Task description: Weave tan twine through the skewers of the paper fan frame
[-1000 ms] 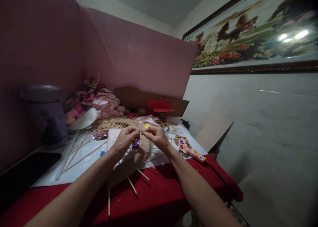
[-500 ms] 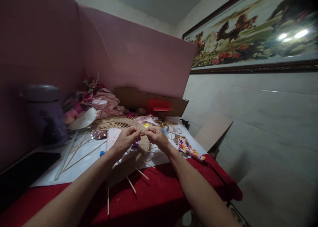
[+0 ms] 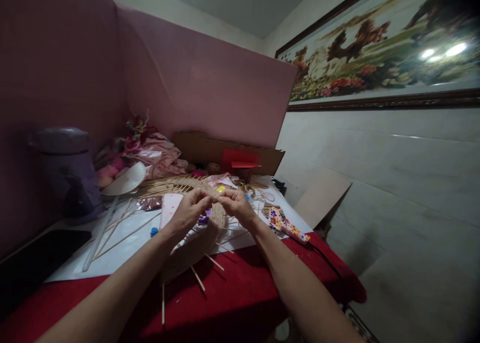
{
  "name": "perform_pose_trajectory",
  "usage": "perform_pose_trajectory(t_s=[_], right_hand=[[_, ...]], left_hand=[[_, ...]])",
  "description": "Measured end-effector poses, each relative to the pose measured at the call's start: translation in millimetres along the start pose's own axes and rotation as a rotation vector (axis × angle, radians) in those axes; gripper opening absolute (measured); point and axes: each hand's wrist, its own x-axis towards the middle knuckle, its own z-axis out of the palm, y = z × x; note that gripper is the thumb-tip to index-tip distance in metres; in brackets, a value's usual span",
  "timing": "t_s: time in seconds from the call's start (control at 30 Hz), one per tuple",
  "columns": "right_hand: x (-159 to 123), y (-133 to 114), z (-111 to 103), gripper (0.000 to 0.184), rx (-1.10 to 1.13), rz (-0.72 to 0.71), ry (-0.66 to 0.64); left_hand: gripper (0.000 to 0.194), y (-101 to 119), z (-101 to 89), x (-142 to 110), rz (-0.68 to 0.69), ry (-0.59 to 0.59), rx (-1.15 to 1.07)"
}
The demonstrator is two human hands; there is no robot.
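A curved band woven of tan jute twine lies over the table's front part, with several thin wooden sticks poking out of its outer edge. Above its far part, my left hand and my right hand meet fingertip to fingertip. Both are closed in a pinch on the twine, though the fingers hide most of what is between them. A purple item shows just below the fingers, and a yellow piece lies behind them.
A flower-patterned glue gun with a black cord lies right of my hands. At left are a purple flask, a dark phone-like slab, a clear rod and a white paper plate. Cardboard stands at the back.
My fingertips have shifted very slightly upward and turned a little, hiding the small brownish bit that showed between them. The woven band and everything around it stay in place.
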Motion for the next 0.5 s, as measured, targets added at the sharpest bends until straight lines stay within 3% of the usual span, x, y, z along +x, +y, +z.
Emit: perform_pose_trajectory(t_s=[0.27, 0.5], right_hand=[[4.2, 9.7, -3.5, 0.027, -0.109, -0.093, 0.028], [0.4, 4.4, -2.6, 0.024, -0.069, -0.046, -0.043]], left_hand=[[0.016, -0.2, 1.1, -0.6, 0.028, -0.011, 0.031], [0.021, -1.2, 0.3, -1.4, -0.035, -0.039, -0.052]])
